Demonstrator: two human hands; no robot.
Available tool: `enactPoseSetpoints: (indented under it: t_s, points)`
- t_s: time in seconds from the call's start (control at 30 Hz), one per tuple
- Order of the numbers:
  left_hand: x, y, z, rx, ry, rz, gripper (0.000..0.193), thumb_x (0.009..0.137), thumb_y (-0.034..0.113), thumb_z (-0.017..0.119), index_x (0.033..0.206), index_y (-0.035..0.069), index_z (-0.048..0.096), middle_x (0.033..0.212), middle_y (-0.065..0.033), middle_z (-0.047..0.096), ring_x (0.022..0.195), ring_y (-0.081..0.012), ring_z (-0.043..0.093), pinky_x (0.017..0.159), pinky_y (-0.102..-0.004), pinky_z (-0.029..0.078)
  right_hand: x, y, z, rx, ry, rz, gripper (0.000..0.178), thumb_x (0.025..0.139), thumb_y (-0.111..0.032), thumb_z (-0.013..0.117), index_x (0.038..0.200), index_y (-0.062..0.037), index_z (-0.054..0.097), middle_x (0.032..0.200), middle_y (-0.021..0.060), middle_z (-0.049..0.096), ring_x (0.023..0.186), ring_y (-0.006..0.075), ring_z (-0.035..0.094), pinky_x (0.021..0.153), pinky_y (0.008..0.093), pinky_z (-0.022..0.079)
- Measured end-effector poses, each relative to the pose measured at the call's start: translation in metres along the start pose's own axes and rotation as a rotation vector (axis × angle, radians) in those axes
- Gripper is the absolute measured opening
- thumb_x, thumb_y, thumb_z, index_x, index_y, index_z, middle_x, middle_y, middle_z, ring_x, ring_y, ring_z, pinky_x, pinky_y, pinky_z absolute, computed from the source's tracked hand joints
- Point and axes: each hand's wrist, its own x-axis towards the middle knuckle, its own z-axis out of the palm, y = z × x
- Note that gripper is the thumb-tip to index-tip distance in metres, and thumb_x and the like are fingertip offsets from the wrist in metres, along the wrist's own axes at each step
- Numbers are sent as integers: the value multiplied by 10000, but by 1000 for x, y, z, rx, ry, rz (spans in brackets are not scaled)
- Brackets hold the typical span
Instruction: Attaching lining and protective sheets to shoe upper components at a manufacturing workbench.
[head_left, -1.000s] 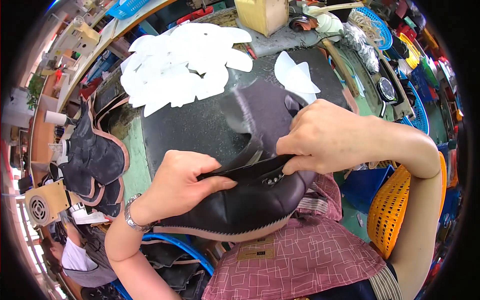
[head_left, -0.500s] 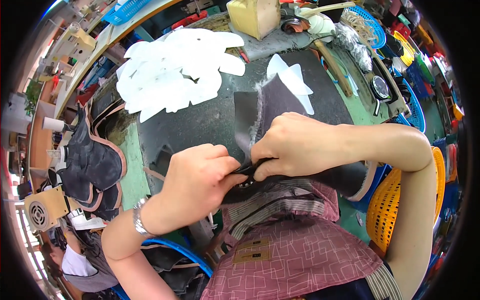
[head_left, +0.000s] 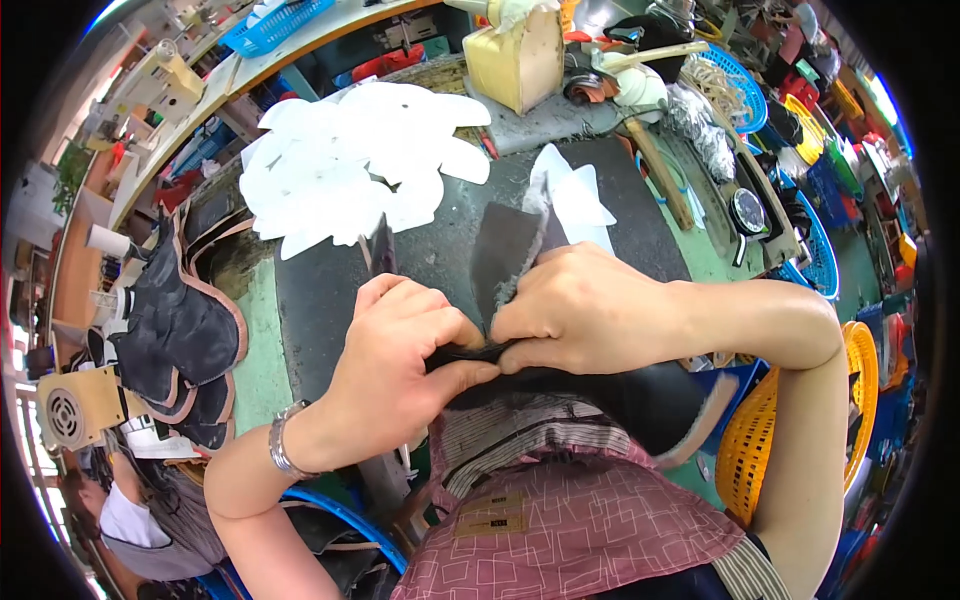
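Between both hands is a dark leather piece, probably part of a shoe or boot upper, with a fuzzy-edged flap standing up above the fingers and a pale-edged end hanging to the right. My left hand, with a metal bracelet at the wrist, pinches its edge between thumb and fingers. Close beside it, my right hand is closed on the same leather in a pinch. The fingertips almost meet, and the part of the edge under them is hidden. White cut pieces lie heaped on the dark work board beyond my left hand.
More white pieces lie beyond my right hand. A yellowish block stands at the back beside a wooden-handled tool. Stacked dark leather parts are at the left. A yellow basket stands near my right arm. A person sits at lower left.
The leather has turned in my hands: its right end has dropped, the upright flap has folded, and a dark tip now rises beyond my left hand. Both hands keep their pinch.
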Motion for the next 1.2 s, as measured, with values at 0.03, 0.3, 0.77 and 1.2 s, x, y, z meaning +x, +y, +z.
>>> enactPoseSetpoints:
  t_s: [0.03,0.3,0.77,1.2]
  points:
    - [1,-4,-2,-81,-17,-7,162,670,135,738,747,81,606,705,-26,538,736,-199,518,827,-331,347,-1,-1,-4,-6,-2,-6,207,727,-251,659,768,-51,629,633,145,595,645,333,601,598,427,468]
    - [4,-4,-12,-256,3,0,145,644,88,742,733,77,628,686,-21,537,724,-204,510,765,-318,349,5,2,-25,-5,-86,120,269,710,-301,694,807,-55,643,642,145,600,631,322,602,588,410,468]
    - [-74,-68,107,702,70,404,162,662,133,564,785,31,590,863,-125,629,776,-202,572,679,-300,446,-38,17,101,-656,-446,-164,365,680,-212,531,912,52,634,1000,257,604,927,325,573,853,395,419]
    - [-94,-53,165,196,227,-90,661,580,256,760,1113,-68,540,1152,-171,466,1021,-315,461,858,-402,379,-80,51,142,-567,76,-233,424,678,-149,545,1066,8,612,1192,124,569,958,207,512,796,327,414]
